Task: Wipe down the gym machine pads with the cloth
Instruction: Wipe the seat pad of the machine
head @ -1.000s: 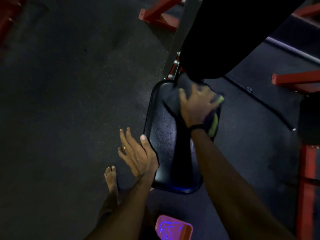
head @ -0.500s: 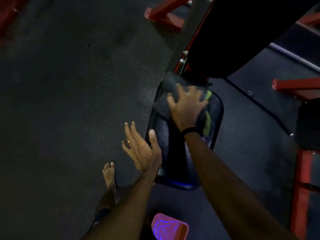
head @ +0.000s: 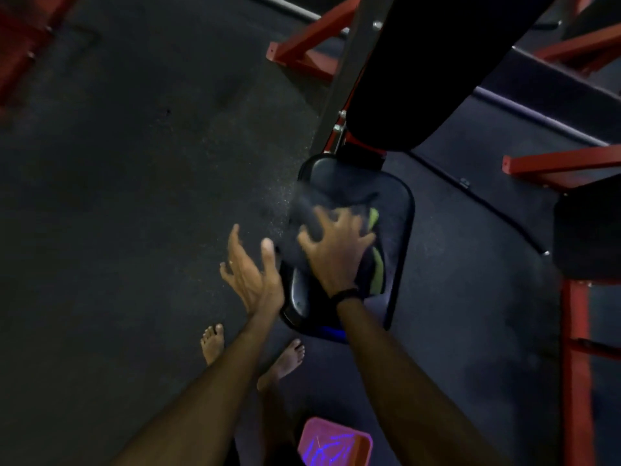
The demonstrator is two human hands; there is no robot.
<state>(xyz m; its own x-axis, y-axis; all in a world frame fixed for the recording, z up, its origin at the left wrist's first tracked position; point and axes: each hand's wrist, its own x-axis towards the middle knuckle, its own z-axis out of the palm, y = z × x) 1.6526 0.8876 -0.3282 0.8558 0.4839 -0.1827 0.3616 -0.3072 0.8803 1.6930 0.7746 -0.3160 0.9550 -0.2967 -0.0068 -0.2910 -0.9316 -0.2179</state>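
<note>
The right hand (head: 336, 253), fingers spread flat, presses the cloth (head: 339, 210) onto the seat pad (head: 393, 237). The left hand (head: 252, 274), fingers apart and holding nothing, sits at the pad's left edge. Step in hand: wiping the seat. The next stroke should cover the unwiped near end. Dark rubber floor (head: 134, 196); red frame (head: 554, 163) behind.

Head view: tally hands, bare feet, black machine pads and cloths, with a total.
Hands: 2, left hand, right hand
Bare feet: 2
Black vinyl pads: 2, seat pad, back pad
Dark cloth with yellow-green trim: 1
Total: 7
</note>
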